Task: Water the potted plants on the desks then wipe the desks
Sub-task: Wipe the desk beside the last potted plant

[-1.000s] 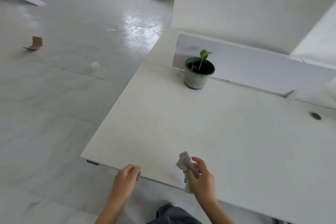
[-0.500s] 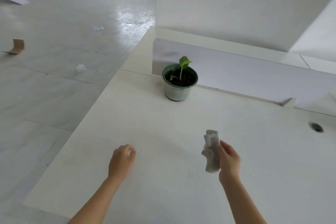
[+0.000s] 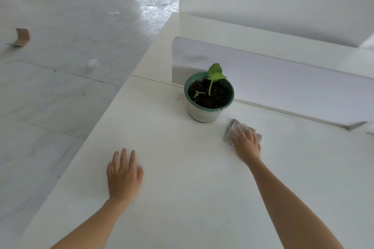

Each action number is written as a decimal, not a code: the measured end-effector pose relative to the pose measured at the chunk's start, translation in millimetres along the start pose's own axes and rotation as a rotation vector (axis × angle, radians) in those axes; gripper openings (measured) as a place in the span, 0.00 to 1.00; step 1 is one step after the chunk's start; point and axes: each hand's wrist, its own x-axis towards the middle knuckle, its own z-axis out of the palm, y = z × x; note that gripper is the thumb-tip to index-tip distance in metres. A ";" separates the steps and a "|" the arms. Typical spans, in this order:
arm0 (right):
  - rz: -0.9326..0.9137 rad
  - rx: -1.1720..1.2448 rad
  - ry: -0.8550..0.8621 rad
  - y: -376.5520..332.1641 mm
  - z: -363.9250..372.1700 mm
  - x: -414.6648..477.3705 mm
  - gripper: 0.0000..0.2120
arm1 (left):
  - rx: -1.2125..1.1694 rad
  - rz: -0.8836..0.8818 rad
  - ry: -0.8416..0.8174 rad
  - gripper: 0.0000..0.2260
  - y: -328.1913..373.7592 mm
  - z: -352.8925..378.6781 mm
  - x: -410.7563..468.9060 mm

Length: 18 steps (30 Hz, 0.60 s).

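A small green-rimmed pot (image 3: 208, 105) with dark soil and a young green sprout stands on the white desk (image 3: 182, 198), close to the divider panel. My right hand (image 3: 245, 143) presses a crumpled grey cloth (image 3: 232, 128) flat onto the desk just right of the pot, fingers straight. My left hand (image 3: 123, 174) rests palm down on the desk with fingers spread, well left of the cloth and in front of the pot.
A pale divider panel (image 3: 283, 91) runs along the desk's back edge. The desk's left edge drops to a grey tiled floor with a cardboard scrap (image 3: 20, 36) and a clear cup (image 3: 93, 63). A white wall block stands behind.
Both hands moved forward over the desk. The right hand went from holding the cloth up in the air to pressing it on the desk by the pot. The left hand opened and lies flat.
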 end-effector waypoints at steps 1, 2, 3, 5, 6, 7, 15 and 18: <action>-0.003 -0.065 -0.020 -0.5 5.7 2.5 0.24 | -0.003 -0.014 -0.034 0.26 -3.5 4.7 -0.3; -0.005 -0.102 -0.029 -1.8 8.8 5.1 0.24 | -0.008 -0.031 -0.052 0.28 -5.6 8.1 -1.0; -0.012 -0.126 -0.029 -2.2 10.5 7.9 0.24 | -0.012 -0.044 -0.058 0.27 -6.3 10.2 -1.0; -0.044 -0.166 -0.034 -0.9 9.9 15.9 0.24 | -0.017 -0.053 -0.053 0.27 -3.9 9.2 -0.9; -0.066 -0.197 -0.037 -1.0 9.2 21.2 0.24 | -0.021 -0.054 -0.047 0.27 -3.5 9.0 0.4; -0.084 -0.213 -0.042 -2.0 8.3 26.1 0.23 | -0.026 -0.056 -0.036 0.27 -3.6 9.4 1.3; -0.103 -0.130 -0.079 -37.0 33.7 -4.9 0.21 | -0.069 -0.050 0.124 0.26 -7.7 19.5 4.2; -0.290 -0.178 -0.083 -47.6 63.7 -48.8 0.28 | -0.089 -0.044 0.194 0.25 -8.7 25.3 5.1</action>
